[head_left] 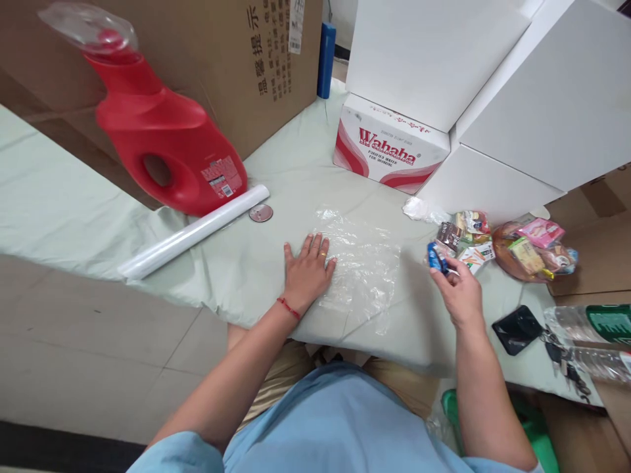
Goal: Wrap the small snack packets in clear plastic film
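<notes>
My left hand (306,272) lies flat with fingers spread on the left edge of a clear sheet of plastic film (362,269), which is wrinkled and spread over the cloth. In my right hand (459,289) a small blue snack packet (436,257) is pinched between thumb and fingers, above the table to the right of the film. Just beyond that hand lie several wrapped snacks, among them a dark brown packet (449,235) and a white packet (476,256). An amber bowl (507,253) with more packets stands to their right.
A white roll (197,231) and a round metal disc (261,213) lie left, beside a red jug (167,144). A Wahaha carton (389,144) and white boxes stand at the back. A black phone-like object (517,330), keys (566,361) and plastic bottles (586,325) are at right.
</notes>
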`<state>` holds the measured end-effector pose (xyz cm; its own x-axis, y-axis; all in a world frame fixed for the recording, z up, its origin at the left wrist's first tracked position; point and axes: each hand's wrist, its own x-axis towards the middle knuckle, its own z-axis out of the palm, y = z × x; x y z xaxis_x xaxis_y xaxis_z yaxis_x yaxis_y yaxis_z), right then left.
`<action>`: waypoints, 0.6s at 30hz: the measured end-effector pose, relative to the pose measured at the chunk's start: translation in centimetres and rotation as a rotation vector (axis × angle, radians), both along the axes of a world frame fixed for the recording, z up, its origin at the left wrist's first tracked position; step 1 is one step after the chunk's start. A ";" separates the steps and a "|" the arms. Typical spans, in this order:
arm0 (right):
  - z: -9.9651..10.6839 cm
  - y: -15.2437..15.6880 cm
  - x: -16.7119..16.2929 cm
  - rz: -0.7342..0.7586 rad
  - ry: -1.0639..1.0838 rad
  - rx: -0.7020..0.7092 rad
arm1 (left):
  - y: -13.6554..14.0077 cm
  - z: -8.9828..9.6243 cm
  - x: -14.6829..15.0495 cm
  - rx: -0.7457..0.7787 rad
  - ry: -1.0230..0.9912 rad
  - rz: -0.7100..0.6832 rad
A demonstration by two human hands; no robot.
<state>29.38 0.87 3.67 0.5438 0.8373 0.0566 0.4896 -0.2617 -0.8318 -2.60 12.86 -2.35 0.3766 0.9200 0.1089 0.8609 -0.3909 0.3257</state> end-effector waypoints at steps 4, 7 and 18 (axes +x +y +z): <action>-1.7 3.0 -8.0 0.262 -0.211 0.020 | -0.5 0.2 0.7 -0.008 -0.020 0.054; -4.7 3.7 -12.0 0.344 -0.336 0.011 | -0.9 0.4 0.8 -0.014 -0.030 0.080; -6.8 2.2 -7.4 0.308 -0.419 0.009 | 0.2 0.6 -2.7 -0.052 0.045 -0.141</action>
<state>21.94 3.11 -3.09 0.2011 0.9536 0.2241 0.8341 -0.0468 -0.5496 -5.27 13.02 -1.78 0.5060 0.8615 0.0426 0.8129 -0.4928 0.3106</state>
